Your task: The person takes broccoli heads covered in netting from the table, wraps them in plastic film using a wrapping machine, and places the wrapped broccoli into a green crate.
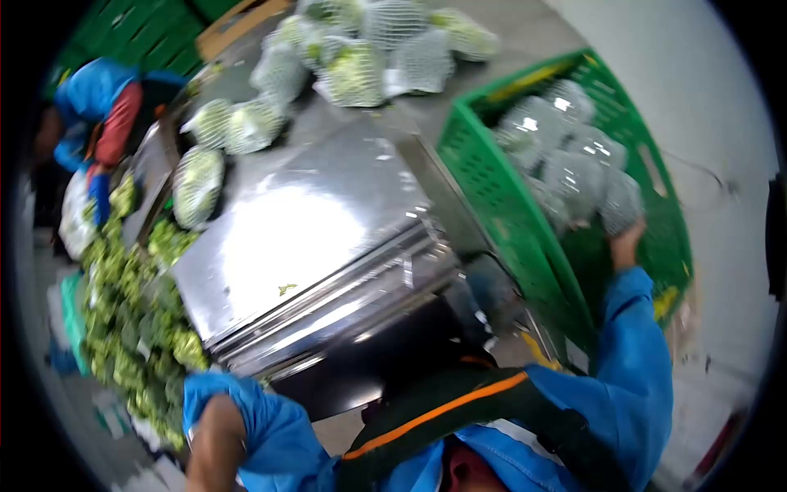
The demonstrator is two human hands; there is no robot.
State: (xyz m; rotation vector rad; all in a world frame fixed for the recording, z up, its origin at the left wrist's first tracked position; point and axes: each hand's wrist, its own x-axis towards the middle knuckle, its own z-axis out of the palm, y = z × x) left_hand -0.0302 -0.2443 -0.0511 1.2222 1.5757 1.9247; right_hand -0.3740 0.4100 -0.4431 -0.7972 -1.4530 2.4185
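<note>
Shiny, clear-wrapped, rounded bundle (621,203) sits clasped at its near side by the right hand (627,242), apparently for steadiness; left hand (217,435): grip unclear.

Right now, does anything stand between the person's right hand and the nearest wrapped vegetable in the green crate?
Nothing visible does. The right hand reaches inside the green crate, up against the lower edge of the nearest wrapped vegetable. The other wrapped vegetables lie beyond and beside it, not between.
</note>
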